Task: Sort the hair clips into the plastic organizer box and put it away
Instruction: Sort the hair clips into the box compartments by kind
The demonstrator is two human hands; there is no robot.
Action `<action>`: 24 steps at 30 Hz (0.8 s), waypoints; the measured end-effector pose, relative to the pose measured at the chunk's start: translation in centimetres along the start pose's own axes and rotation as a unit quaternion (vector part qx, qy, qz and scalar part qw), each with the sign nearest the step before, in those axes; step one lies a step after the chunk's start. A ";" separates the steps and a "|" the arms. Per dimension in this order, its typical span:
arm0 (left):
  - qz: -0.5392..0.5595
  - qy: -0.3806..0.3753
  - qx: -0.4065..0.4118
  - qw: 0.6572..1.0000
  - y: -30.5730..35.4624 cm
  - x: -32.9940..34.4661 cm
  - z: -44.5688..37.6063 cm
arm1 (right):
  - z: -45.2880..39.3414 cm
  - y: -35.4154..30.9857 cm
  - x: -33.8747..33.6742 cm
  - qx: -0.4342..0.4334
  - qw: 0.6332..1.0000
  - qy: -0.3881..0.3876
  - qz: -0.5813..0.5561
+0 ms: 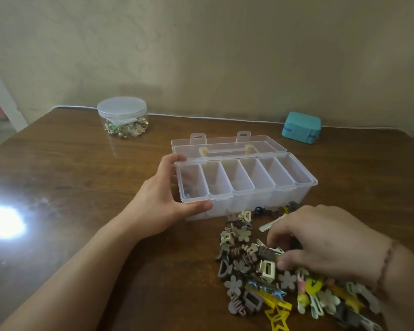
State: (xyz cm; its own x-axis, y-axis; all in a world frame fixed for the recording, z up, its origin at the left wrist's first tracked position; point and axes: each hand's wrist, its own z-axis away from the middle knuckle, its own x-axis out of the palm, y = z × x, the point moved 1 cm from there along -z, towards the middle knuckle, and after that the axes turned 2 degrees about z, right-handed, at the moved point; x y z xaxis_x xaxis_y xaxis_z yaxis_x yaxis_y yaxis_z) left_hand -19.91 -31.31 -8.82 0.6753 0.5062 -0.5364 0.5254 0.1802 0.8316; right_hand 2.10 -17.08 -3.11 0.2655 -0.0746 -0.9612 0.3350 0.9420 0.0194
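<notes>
Nearest me, in front of the clear plastic organizer box (245, 185) with its row of six open compartments, lies the heap of small plastic hair clips (261, 271): grey and cream flowers, brown claws, a cream rectangular claw clip (267, 268), yellow star shapes. My right hand (320, 242) rests on top of that heap with the fingers curled down into it, thumb beside the cream clip; whether I actually have a clip pinched I cannot tell, since my own knuckles hide the fingertips. I judge these clips to be light, hard and a little slippery, and tangled by their teeth, so I would take one by its body between thumb and forefinger and lift it free rather than drag it. At the box's left end my left hand (167, 199) grips the wall, thumb along the front face, fingers wrapped round the far corner, steadying it. The box is thin and almost empty, only a few dark bits showing in the leftmost compartment, so it should slide easily on the polished brown wooden table (69, 187) unless held. Its lid lies folded back behind it. Beyond the box to the left stands a round clear jar (122, 118) of small trinkets, and beyond it to the right a small teal case (301, 126).
</notes>
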 end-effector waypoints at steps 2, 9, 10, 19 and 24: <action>0.002 -0.001 0.001 1.000 0.0 0.0 0.0 | -0.2 0.0 0.0 0.007 1.000 -0.002 -0.013; 0.004 -0.001 0.002 1.000 -0.1 -0.2 0.0 | -0.4 1.7 -0.8 0.016 0.978 0.052 -0.201; 0.005 -0.002 0.002 1.000 -0.1 -0.2 0.0 | -0.4 1.6 -1.1 0.007 0.966 0.077 -0.247; 0.006 0.008 0.006 1.000 -0.5 -0.2 -0.1 | -7.4 -4.8 -4.0 -0.015 0.869 0.303 -0.392; 0.001 0.008 0.007 1.000 -0.7 -0.2 -0.1 | -8.7 -5.7 -3.0 -0.015 0.905 0.322 -0.277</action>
State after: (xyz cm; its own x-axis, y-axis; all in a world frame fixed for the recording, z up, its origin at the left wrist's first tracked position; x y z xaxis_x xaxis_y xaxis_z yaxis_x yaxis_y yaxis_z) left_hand -20.46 -31.42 -9.28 0.6682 0.5198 -0.5323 0.5315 0.1670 0.8304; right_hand -8.48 -19.33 -2.72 -0.5214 -0.3411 -0.7822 0.2288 0.8272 -0.5133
